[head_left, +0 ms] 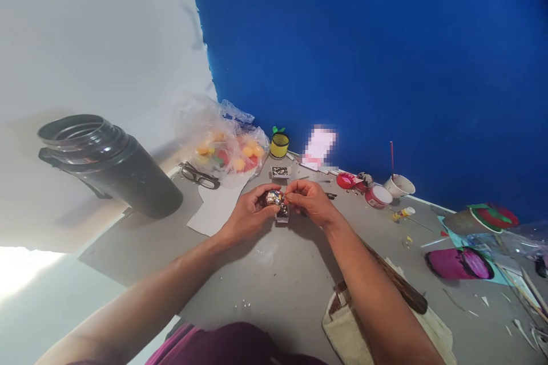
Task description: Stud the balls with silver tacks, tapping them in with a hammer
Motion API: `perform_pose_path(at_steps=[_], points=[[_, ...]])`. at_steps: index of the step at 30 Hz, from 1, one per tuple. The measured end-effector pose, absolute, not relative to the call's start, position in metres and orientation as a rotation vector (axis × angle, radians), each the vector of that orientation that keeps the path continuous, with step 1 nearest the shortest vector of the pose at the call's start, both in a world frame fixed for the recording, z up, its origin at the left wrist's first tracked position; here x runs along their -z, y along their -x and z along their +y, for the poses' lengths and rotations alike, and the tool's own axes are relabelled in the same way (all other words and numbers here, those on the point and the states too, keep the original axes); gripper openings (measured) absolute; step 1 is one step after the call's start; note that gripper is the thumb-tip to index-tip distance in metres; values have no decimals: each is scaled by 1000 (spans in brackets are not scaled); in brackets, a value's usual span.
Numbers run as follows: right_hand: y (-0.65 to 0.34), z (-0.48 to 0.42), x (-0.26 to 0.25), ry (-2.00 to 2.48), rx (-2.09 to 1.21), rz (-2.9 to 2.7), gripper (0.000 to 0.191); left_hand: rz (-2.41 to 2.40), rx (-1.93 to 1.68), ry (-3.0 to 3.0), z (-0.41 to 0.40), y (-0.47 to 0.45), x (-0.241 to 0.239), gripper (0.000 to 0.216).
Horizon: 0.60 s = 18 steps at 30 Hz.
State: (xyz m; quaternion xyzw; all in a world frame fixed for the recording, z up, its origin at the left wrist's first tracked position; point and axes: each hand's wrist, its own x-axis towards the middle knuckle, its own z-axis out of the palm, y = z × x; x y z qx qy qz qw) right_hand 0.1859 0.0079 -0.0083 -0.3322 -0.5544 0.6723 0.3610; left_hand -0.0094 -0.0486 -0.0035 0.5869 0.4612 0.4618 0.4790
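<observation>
My left hand [254,209] is wrapped round a small shiny ball [273,198] covered in silvery, mirror-like pieces. Close against the ball's right side, my right hand [310,201] has its thumb and forefinger pinched together; whatever is between them is too small to make out. Just under the ball is a little box of dark glittering pieces [281,218], partly hidden by my left hand. Behind the hands stands another small box of shiny pieces [279,173].
A large dark flask [111,165] stands at left, near eyeglasses [199,175] and a plastic bag of colourful items [233,151]. White paper [214,211] lies by my left hand. To the right are a paper cup [400,186], a magenta cup [458,264] and a cloth [349,325].
</observation>
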Motion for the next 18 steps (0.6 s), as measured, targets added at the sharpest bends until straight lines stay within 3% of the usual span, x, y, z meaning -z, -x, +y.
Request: perform_pose_path(at_steps=[18], points=[[-174,2,17,820,-1868,-1250,37,1139,-1158,-1594,-47,13,5,41]])
